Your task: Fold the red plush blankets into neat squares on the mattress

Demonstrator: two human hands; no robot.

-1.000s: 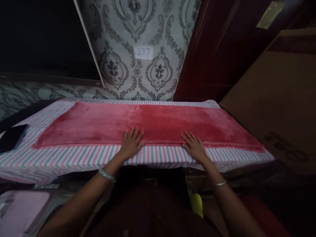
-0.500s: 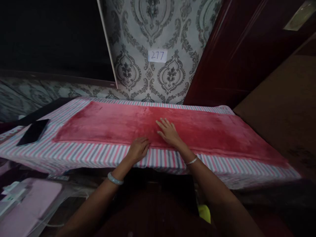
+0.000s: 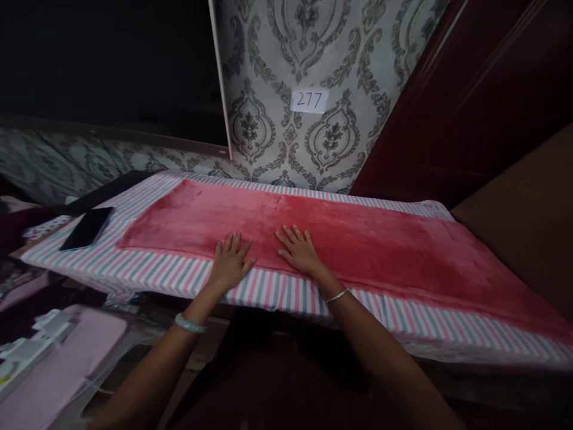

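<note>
Red cloth (image 3: 358,233): is lying flat over the striped cloth (image 3: 277,291), stretching from about nine o'clock in the view to between three and four, its near edge running under the left palm.
Left hand (image 3: 229,264): is resting palm down across that near edge, fingers fanned on the red pile and pointing toward twelve o'clock; the grip is staying wide.
Right hand (image 3: 299,254): is lying flat on the red pile at three o'clock from its partner, fingers spread toward eleven o'clock; this grip, too, is showing wide.
Wrists: a pale bangle (image 3: 190,323) is circling the left, a thin bracelet (image 3: 338,296) the right.
Stripes: pink, gray and white bands are hanging over the near side toward six o'clock.
Dark phone (image 3: 87,229): is lying on the stripes at nine o'clock from the left hand, apart from the red cloth.
Patterned wall (image 3: 331,140): is rising at twelve o'clock, bearing a white card (image 3: 310,100) reading "277"; a dark screen (image 3: 111,65) is filling the area around ten o'clock.
</note>
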